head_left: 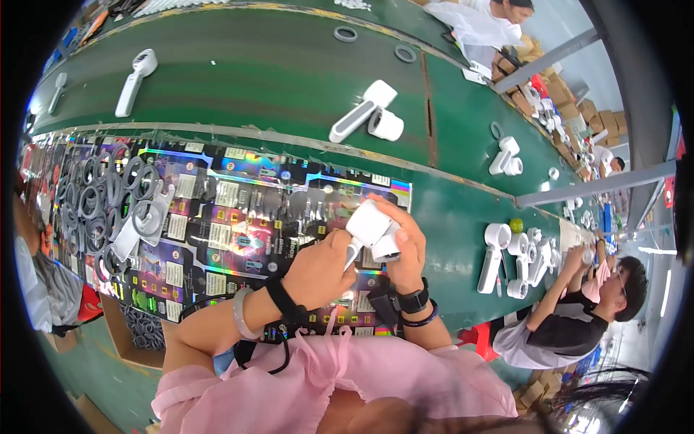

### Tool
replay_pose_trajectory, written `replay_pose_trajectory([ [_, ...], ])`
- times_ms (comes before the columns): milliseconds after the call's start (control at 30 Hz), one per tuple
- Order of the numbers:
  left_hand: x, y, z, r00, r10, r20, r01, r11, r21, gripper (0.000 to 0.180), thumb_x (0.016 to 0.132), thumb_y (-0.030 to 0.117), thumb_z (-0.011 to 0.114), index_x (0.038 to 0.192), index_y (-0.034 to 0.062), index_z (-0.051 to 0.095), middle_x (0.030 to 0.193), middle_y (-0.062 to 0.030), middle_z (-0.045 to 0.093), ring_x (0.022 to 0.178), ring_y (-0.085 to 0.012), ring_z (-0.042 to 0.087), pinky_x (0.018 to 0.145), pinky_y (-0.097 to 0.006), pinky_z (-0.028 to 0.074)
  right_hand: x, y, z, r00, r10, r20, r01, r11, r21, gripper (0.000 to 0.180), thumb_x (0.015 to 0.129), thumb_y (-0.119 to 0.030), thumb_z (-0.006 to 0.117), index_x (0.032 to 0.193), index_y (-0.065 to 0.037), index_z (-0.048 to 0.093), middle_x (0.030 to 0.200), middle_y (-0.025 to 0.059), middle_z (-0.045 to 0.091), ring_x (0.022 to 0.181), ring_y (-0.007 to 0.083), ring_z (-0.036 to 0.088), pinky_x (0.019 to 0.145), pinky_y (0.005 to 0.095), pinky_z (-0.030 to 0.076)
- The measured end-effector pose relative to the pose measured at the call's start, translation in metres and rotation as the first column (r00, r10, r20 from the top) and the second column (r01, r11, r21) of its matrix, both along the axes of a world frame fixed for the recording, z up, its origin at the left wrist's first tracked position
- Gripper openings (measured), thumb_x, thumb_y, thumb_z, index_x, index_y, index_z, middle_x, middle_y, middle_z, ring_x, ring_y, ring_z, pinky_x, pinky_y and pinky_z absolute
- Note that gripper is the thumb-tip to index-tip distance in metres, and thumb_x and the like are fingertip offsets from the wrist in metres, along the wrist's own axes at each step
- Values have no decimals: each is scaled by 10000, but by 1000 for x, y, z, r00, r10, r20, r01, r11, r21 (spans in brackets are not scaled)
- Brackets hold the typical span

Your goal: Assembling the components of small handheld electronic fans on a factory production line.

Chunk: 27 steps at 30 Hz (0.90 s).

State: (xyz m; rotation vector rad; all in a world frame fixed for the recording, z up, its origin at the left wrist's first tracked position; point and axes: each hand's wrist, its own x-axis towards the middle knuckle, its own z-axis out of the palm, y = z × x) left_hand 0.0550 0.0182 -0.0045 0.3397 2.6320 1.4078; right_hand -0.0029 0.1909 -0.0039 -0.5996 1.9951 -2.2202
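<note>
Both of my hands hold a white handheld device (369, 223) with a stick handle and short round barrels; its exact kind is unclear. My left hand (318, 269) wraps round its handle, most of which the fingers hide. At the barrel end, my right hand (407, 249) is closed with its fingers along the side. To the left lies a heap of grey rings (90, 201). Beside that heap another white device (128, 239) rests, with a grey ring (149, 218) at its head.
A sheet with printed packaging patterns (238, 210) covers the near bench. On the green belt (275, 79) beyond lie white devices (361, 112) and loose grey rings (345, 34). More white devices (494, 257) stand at right, near a co-worker (571, 318). A metal post (578, 188) crosses there.
</note>
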Motion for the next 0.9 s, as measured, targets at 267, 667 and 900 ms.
replay_pose_trajectory([
  [267, -7, -9, -2, 987, -113, 111, 110, 993, 37, 381, 796, 178, 605, 1059, -11, 404, 858, -246, 600, 744, -425, 620, 647, -489, 491, -10, 14, -5, 979, 124, 160, -135, 989, 61, 501, 934, -316, 412, 1265, 34, 554, 1327, 165, 526, 1225, 258, 492, 1047, 362, 340],
  [667, -14, -18, -4, 968, -207, 145, 192, 975, 110, 388, 813, 201, 586, 1084, -16, 411, 934, -257, 587, 756, -434, 607, 668, -491, 480, -13, 10, 5, 972, 197, 126, -205, 977, 52, 605, 826, -301, 405, 1296, 59, 530, 1413, 192, 453, 1327, 304, 396, 1107, 390, 262],
  [900, -10, -15, -3, 957, -242, 161, 234, 970, 65, 408, 819, 224, 589, 1091, -28, 417, 932, -256, 604, 769, -431, 618, 669, -479, 498, -13, 8, 1, 971, 149, 185, -147, 989, -21, 521, 838, -299, 434, 1176, 60, 603, 1221, 182, 582, 1157, 265, 536, 1001, 356, 392],
])
